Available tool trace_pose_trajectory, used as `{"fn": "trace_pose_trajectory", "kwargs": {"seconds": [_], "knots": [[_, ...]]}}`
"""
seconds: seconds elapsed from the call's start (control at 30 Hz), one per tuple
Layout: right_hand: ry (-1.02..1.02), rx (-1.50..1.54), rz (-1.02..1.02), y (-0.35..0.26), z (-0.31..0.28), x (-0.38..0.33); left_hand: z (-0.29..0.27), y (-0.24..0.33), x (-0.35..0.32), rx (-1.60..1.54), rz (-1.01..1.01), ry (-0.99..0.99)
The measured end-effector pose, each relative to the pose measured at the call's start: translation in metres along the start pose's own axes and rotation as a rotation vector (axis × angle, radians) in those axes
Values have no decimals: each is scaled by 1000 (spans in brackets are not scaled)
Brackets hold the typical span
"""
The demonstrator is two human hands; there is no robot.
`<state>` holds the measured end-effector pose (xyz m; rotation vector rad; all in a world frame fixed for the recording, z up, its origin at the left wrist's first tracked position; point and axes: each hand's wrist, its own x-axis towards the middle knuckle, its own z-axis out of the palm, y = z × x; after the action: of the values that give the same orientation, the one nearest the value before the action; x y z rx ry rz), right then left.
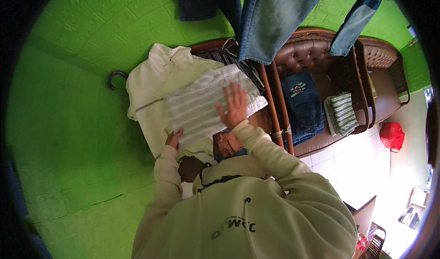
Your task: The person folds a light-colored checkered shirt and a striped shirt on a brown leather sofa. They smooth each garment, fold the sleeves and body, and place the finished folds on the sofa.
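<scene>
I see my right hand [235, 104] lying flat, fingers released and spread, on the striped shirt [206, 105], which rests atop a cream garment [151, 82] beside the brown sofa [316, 52]. My left hand [174, 139] pinches the shirt's lower edge. Jeans [270, 20] hang above.

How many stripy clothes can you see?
2. One striped shirt lies under the right hand, with the left hand at its edge. One folded striped cloth sits on the brown sofa. More may be hidden underneath.
</scene>
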<state>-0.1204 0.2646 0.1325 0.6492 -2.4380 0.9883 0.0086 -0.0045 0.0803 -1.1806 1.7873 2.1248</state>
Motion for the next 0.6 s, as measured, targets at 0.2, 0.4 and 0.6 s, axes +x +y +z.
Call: {"fn": "trace_pose_trajectory", "kwargs": {"seconds": [0.2, 0.4, 0.6], "knots": [[-288, -64, -85, -28, 55, 1, 3, -8, -5, 107, 76, 50], [-356, -67, -54, -5, 82, -14, 37, 23, -36, 445, 455, 193], [-447, 600, 325, 23, 97, 1, 130, 96, -64, 684, 596, 175]]}}
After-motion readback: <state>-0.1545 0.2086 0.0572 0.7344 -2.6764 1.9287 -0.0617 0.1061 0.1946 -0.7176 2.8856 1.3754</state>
